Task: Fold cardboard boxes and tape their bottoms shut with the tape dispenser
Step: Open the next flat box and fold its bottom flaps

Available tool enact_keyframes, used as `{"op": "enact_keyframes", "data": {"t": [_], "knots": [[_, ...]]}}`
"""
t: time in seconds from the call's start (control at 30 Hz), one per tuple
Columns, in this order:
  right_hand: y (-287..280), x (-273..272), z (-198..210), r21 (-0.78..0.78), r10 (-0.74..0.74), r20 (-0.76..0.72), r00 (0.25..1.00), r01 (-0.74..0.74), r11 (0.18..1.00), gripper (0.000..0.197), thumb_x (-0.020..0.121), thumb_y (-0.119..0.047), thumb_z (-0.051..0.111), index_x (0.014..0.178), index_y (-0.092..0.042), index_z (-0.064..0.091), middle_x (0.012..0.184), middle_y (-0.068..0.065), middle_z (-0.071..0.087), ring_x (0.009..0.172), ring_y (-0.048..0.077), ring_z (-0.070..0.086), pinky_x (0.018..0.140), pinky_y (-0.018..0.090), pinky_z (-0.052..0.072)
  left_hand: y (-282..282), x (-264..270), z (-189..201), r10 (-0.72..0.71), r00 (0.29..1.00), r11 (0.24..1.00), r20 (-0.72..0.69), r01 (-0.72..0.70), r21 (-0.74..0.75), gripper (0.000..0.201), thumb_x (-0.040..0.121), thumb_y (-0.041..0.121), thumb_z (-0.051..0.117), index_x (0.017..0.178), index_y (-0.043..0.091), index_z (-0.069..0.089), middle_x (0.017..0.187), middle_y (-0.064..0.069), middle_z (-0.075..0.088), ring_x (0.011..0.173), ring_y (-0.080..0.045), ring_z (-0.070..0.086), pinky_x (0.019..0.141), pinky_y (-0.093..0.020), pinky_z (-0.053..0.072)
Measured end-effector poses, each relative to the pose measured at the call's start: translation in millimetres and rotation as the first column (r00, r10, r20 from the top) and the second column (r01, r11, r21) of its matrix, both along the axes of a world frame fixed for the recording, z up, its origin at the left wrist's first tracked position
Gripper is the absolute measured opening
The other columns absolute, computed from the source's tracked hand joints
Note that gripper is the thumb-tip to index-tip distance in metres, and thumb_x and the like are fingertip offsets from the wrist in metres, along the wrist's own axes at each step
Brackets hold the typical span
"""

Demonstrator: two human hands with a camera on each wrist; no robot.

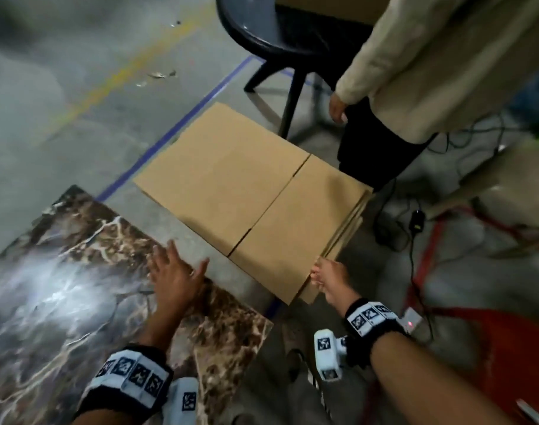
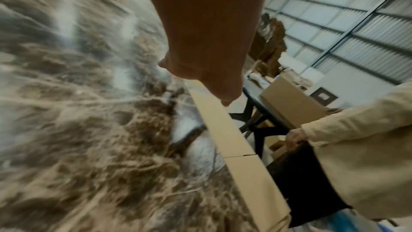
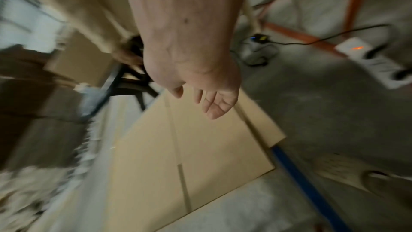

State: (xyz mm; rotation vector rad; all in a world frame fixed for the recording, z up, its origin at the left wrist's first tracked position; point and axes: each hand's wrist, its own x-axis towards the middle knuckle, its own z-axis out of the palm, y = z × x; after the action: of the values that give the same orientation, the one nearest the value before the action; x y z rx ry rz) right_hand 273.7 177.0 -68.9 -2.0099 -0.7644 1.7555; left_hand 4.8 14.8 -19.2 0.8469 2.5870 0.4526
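Stack of flat cardboard boxes (image 1: pixel 246 191) on floor beside marble table (image 1: pixel 62 302) | my right hand (image 1: pixel 329 282) relaxed, reaching its near corner to lift one | left hand (image 1: pixel 176 274) spread over table, likely bracing

Bare floor (image 1: pixel 78 124) left of flat cardboard stack (image 1: pixel 246 191) gives room; marble tabletop (image 1: pixel 78 302) crowds near side, chair (image 1: pixel 280 56) and bystander (image 1: pixel 430 72) block far side, cables (image 1: pixel 412 240) right.

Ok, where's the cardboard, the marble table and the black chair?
cardboard (image 1: pixel 231 179): head view, on the top flat sheet's left panel.
marble table (image 1: pixel 78 286): head view, on the bare tabletop left of the left hand.
black chair (image 1: pixel 262 29): head view, on the seat's rim.
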Motion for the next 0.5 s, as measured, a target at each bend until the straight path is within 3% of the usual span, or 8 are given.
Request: {"op": "enact_keyframes", "data": {"t": [0.13, 0.23, 0.3, 0.33, 0.37, 0.4, 0.43, 0.5], "knots": [[17.6, 12.6, -66.6, -0.153, -0.156, -0.039, 0.987, 0.149, 0.977, 0.035, 0.104, -0.039, 0.044, 0.095, -0.007, 0.056, 0.067, 0.005, 0.05, 0.044, 0.012, 0.042, 0.04, 0.019, 0.034, -0.9, 10.0, -21.6, 0.062, 0.994, 0.996, -0.09, -0.067, -0.057, 0.085, 0.095, 0.055, 0.048, 0.154, 0.005, 0.014, 0.161, -0.023, 0.007, 0.149, -0.039, 0.004, 0.12, -0.052, 0.006], [25.5, 14.4, -102.8, -0.245, -0.181, -0.035, 0.983, 0.167, 0.955, 0.034, 0.105, -0.04, 0.039, 0.101, -0.01, 0.053, 0.063, 0.002, 0.042, 0.044, 0.011, 0.037, 0.043, 0.021, 0.029, -1.6, 20.4, -36.3, 0.042, 0.98, 0.99, -0.195, -0.067, -0.125, 0.085, 0.096, 0.061, 0.037, 0.155, 0.007, 0.009, 0.162, -0.022, -0.001, 0.15, -0.038, -0.003, 0.12, -0.054, 0.003], [28.1, 11.9, -120.9, -0.289, -0.194, -0.049, 0.98, 0.172, 0.942, 0.034, 0.105, -0.038, 0.04, 0.116, -0.01, 0.056, 0.067, 0.003, 0.047, 0.049, 0.013, 0.047, 0.049, 0.025, 0.038, -1.0, 22.1, -42.4, 0.05, 0.97, 0.987, -0.239, -0.085, -0.138, 0.084, 0.095, 0.061, 0.033, 0.155, 0.008, 0.009, 0.162, -0.022, -0.001, 0.15, -0.037, -0.003, 0.12, -0.055, 0.004], [29.3, 10.3, -130.4, -0.31, -0.199, -0.068, 0.978, 0.169, 0.936, 0.043, 0.105, -0.039, 0.041, 0.129, -0.007, 0.054, 0.081, 0.008, 0.059, 0.066, 0.021, 0.062, 0.062, 0.03, 0.049, -1.5, 21.6, -43.9, 0.051, 0.967, 0.986, -0.251, -0.088, -0.139, 0.085, 0.092, 0.061, 0.032, 0.155, 0.009, 0.009, 0.163, -0.021, -0.001, 0.15, -0.037, -0.003, 0.12, -0.054, 0.004], [29.1, 8.7, -141.1, -0.332, -0.195, -0.072, 0.978, 0.16, 0.929, 0.053, 0.104, -0.042, 0.043, 0.138, -0.002, 0.048, 0.106, 0.015, 0.065, 0.095, 0.03, 0.067, 0.08, 0.037, 0.054, -2.7, 21.7, -45.7, 0.06, 0.966, 0.985, -0.253, -0.098, -0.141, 0.086, 0.089, 0.061, 0.031, 0.156, 0.01, 0.009, 0.163, -0.02, -0.001, 0.15, -0.036, -0.003, 0.12, -0.053, 0.003], [31.3, 6.0, -147.8, -0.348, -0.194, -0.067, 0.979, 0.159, 0.924, 0.059, 0.103, -0.044, 0.044, 0.141, 0.001, 0.044, 0.128, 0.019, 0.059, 0.117, 0.034, 0.059, 0.09, 0.04, 0.052, -2.5, 21.2, -46.4, 0.065, 0.963, 0.985, -0.261, -0.103, -0.135, 0.087, 0.088, 0.061, 0.03, 0.156, 0.011, 0.009, 0.163, -0.019, -0.001, 0.15, -0.035, -0.003, 0.121, -0.053, 0.003], [30.8, 4.1, -157.1, -0.361, -0.2, -0.063, 0.978, 0.165, 0.918, 0.062, 0.101, -0.046, 0.045, 0.141, 0.001, 0.043, 0.138, 0.019, 0.053, 0.122, 0.034, 0.055, 0.087, 0.038, 0.052, -3.9, 21.0, -48.8, 0.069, 0.96, 0.986, -0.271, -0.108, -0.13, 0.087, 0.087, 0.06, 0.03, 0.156, 0.012, 0.01, 0.163, -0.019, -0.001, 0.15, -0.035, -0.002, 0.121, -0.052, 0.003], [32.9, 2.9, -171.6, -0.358, -0.238, -0.031, 0.971, 0.211, 0.909, 0.06, 0.097, -0.046, 0.052, 0.139, -0.003, 0.046, 0.139, 0.017, 0.054, 0.109, 0.028, 0.058, 0.067, 0.031, 0.052, -2.4, 22.1, -47.7, 0.086, 0.954, 0.986, -0.286, -0.123, -0.112, 0.086, 0.086, 0.058, 0.031, 0.156, 0.013, 0.012, 0.164, -0.017, 0.001, 0.151, -0.034, -0.001, 0.121, -0.052, 0.004]]}}
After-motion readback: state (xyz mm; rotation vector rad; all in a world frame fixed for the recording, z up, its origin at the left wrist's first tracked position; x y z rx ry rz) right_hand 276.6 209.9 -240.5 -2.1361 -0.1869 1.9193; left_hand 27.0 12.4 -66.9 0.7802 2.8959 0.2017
